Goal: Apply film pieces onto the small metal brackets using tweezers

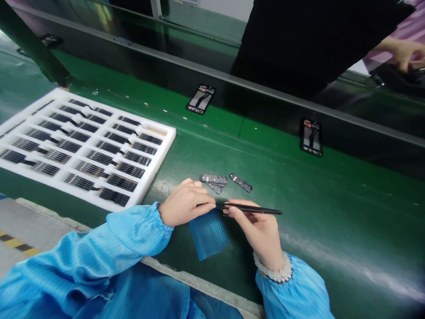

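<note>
My right hand (257, 223) grips a pair of black tweezers (262, 209) whose tips point left, close to my left fingertips. My left hand (189, 201) is closed in a pinch on a small black part (201, 205), mostly hidden by the fingers. Below both hands lies a blue sheet (210, 235) covered with rows of small dark dots. Just beyond my fingers, a few flat black phone parts (214, 179) overlap in a small pile, and another black phone part (241, 182) lies to their right.
A white foam tray (173, 135) of black flex-cable parts stands at the left on the green bench (348, 212). Two phone frames (201, 99) lie along the far strip. Behind a dark rail (272, 93), another person's hand (403, 53) shows at the upper right.
</note>
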Demonstrator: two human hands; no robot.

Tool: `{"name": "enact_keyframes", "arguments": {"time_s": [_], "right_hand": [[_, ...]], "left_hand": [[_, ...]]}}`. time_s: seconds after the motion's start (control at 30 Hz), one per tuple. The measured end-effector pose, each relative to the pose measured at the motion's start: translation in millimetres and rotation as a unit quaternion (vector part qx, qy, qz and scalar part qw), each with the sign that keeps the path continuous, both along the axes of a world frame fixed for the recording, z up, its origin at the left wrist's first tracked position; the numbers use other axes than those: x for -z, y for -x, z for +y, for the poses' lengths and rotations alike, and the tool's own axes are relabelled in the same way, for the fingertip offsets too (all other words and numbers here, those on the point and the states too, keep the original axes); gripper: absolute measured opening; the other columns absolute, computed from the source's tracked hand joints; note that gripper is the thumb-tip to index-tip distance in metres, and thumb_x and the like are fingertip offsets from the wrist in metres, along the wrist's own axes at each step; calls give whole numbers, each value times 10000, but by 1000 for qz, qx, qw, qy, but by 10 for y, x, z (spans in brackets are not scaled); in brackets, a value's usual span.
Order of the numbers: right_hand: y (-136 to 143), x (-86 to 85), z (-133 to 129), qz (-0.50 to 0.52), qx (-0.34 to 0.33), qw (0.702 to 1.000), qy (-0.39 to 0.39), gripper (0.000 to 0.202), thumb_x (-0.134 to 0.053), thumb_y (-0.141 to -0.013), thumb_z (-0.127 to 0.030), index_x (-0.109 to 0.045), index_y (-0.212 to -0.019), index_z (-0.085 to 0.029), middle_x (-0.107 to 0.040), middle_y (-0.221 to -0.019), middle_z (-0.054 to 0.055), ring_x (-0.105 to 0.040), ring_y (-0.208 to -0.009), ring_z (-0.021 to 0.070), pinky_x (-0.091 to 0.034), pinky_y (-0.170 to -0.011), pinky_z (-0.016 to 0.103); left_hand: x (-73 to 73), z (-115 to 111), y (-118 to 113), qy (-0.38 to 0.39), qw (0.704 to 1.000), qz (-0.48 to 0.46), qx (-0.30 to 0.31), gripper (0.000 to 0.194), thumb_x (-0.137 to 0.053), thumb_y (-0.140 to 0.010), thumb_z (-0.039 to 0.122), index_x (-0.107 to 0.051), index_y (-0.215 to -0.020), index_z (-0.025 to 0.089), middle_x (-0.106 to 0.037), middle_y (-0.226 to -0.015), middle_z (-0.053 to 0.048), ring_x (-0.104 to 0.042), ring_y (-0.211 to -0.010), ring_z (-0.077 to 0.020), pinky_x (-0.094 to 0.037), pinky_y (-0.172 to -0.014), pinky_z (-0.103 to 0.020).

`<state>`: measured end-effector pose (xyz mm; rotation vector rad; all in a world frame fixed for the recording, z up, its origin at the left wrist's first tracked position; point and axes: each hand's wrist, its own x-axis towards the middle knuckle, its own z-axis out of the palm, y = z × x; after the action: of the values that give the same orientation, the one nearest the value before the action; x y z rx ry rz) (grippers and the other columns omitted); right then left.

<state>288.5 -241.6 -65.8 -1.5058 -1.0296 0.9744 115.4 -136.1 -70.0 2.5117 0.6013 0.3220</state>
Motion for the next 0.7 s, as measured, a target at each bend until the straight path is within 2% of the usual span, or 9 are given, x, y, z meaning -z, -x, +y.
{"name": "enact_keyframes", "arguments": {"time_s": [0.5, 0.6, 0.7], "right_hand": [[2, -6, 5, -3, -1, 1000, -5, 141, -680, -762, -284, -695, -859, -183, -741, -753, 47, -715, -670, 194, -612, -667, 300], [2, 5, -1, 5, 3, 1000, 2, 168, -690, -753, -305, -699, -868, -182, -742, -780, 54, -716, -683, 203, -614, -673, 315], [-2, 12, -10, 7, 13, 1000, -4, 181, -692, -752, -302, -698, -887, -182, -741, -791, 58, -715, -692, 205, -615, -676, 327]], "left_hand": [[5, -3, 5, -10, 1000, -18, 5, 259, -458, -925, 298, -667, -793, 219, -585, -639, 25, -460, -679, -128, -250, -666, -287], [12, -5, 9, -6, 1000, -21, 0, 261, -453, -931, 314, -673, -828, 218, -603, -676, 21, -474, -700, -128, -258, -676, -285], [31, -7, 19, 4, 999, -33, -7, 265, -430, -943, 343, -670, -962, 230, -619, -722, 15, -488, -724, -127, -270, -687, -279]]}}
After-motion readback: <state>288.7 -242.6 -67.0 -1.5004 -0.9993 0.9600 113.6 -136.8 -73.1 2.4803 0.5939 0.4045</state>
